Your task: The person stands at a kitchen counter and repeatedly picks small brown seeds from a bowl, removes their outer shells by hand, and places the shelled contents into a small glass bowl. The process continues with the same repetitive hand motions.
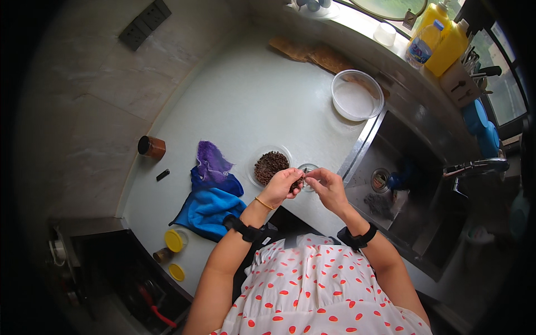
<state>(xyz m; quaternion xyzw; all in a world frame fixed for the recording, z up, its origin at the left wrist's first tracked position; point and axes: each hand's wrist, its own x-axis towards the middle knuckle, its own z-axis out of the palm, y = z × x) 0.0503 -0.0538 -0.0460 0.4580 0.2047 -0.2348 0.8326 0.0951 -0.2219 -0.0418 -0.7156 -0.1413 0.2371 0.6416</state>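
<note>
Small dark brown granules, possibly peppercorns (271, 164), fill much of a clear round bowl (288, 151) on the worktop. My left hand (281, 184) cups a portion of the same granules (296, 184) in its curled fingers, just over the bowl's near right side. Thumb and fingertips of my right hand (331, 187) come together beside the left fingertips; whether they pinch a granule is too small to tell. Beneath both sets of fingertips stands a small clear glass dish (310, 166), partly covered by the hands, its contents unclear.
A sink (402, 138) lies to the right, with a clear plastic tub (356, 100) by its far corner. On the left are blue and purple cloths (213, 205), a dark-lidded jar (153, 147), a black cylinder (163, 175) and a yellow-lidded container (175, 240).
</note>
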